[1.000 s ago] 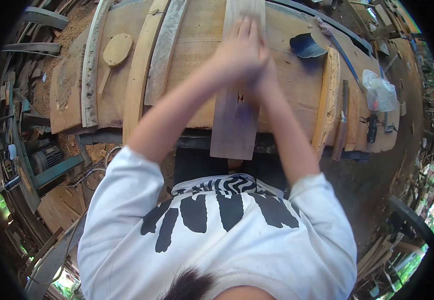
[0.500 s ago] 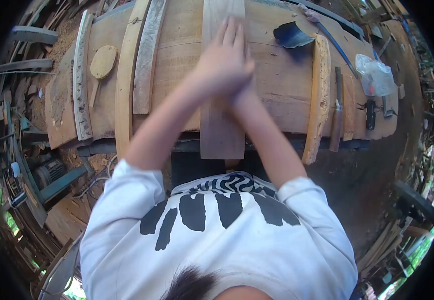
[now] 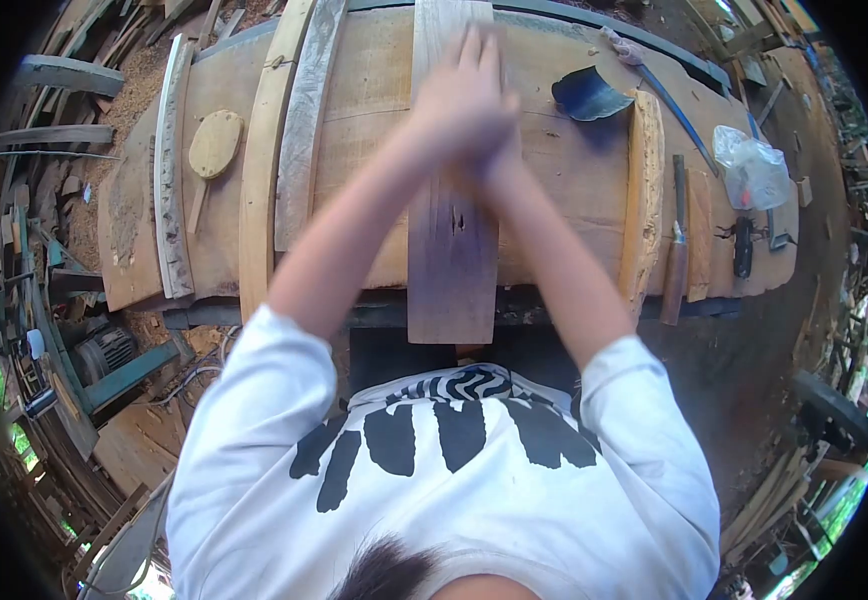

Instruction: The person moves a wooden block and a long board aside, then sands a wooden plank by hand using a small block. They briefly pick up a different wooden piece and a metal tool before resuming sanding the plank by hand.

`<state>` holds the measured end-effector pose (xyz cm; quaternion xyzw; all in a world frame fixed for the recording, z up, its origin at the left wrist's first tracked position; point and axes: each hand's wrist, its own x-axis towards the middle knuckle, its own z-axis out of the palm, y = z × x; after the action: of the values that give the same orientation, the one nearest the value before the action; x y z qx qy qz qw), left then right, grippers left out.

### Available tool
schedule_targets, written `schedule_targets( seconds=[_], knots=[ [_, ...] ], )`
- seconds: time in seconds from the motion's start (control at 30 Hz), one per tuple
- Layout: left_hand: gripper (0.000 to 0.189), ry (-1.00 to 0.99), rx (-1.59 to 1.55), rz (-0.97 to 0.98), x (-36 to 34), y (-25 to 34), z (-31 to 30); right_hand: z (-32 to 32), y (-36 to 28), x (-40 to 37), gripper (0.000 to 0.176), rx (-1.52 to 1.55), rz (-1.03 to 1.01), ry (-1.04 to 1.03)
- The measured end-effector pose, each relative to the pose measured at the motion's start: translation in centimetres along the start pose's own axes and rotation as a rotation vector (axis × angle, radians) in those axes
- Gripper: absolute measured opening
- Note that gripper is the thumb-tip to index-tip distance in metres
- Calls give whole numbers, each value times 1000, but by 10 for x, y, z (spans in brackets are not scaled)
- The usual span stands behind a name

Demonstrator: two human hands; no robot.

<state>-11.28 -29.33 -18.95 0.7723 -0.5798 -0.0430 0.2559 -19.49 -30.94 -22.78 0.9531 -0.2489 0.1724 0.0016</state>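
Note:
A flat wooden plank lies lengthwise in front of me, its near end jutting past the bench edge. A dark knot shows in its surface, just below my wrists. My left hand rests on top, fingers stretched forward along the plank, blurred by motion. Under it is my right hand, its fingers covered by the left. Whether anything is pressed between the hands and the wood is hidden. Right of them sits a curved dark sheet, possibly sandpaper.
On the wooden bench top lie a round paddle-shaped wooden piece, long strips at left, a rough-edged board, a wood-handled chisel-like tool and a plastic bag. A motor stands below left.
My stacked hands have slid farther forward along the plank, uncovering the knot. The whole view has shifted slightly, with the bench sitting lower in it.

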Motion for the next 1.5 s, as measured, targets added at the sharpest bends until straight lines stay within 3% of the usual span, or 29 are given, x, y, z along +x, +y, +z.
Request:
schedule_targets(
  seconds=[0.03,0.1,0.13,0.17,0.2,0.23,0.27,0.4,0.43,0.6,0.73,0.83,0.93,1.07,1.17,1.27,1.3,1.33,1.37,1.5],
  knots=[
    [63,-42,61,7,41,-14,4,6,16,33,55,2,-2,-7],
    [68,-195,31,-74,118,-39,4,3,48,104,57,386,193,-323],
    [67,-123,-6,-82,141,-55,16,7,58,128,58,577,291,-480],
    [67,-114,22,-82,153,-63,18,20,63,142,58,576,289,-481],
    [66,-106,49,-83,159,-69,21,36,64,149,53,38,46,-305],
    [66,-107,46,-89,147,-63,18,49,63,148,49,-492,-199,-114],
    [66,-87,25,-114,128,-53,13,52,59,135,49,-491,-204,-116],
    [68,-45,-94,-49,14,-19,1,9,16,25,65,129,10,-146],
    [68,-58,-128,-33,-30,1,-12,-19,-10,-12,64,-81,6,-112],
    [75,-177,-138,-30,-195,76,-53,-88,-85,-106,68,-85,-20,-83],
    [79,-171,-143,-74,-213,84,-59,-90,-82,-110,68,-93,-36,-107],
    [78,-55,-96,-95,-154,58,-42,-62,-65,-64,68,-95,-49,-122],
    [75,77,-90,-72,-36,1,-5,-7,7,20,68,-91,-53,-151],
    [74,-135,-108,-94,105,-40,-22,92,99,182,67,-104,-37,-187],
    [79,-29,-112,-108,148,-67,9,130,130,247,67,-109,-25,-214],
    [77,-27,-14,-105,115,-53,10,115,117,198,67,-109,-28,-239],
    [73,-13,-33,-23,87,-46,4,94,92,162,67,-109,-30,-244],
    [66,22,-123,-57,55,-33,3,67,67,119,67,-109,-33,-246],
    [73,-25,-78,-64,20,-22,1,41,42,81,67,-109,-36,-247],
    [74,-36,-134,-34,-135,45,-31,-43,-55,-41,67,-118,-29,-256]
  ],
)
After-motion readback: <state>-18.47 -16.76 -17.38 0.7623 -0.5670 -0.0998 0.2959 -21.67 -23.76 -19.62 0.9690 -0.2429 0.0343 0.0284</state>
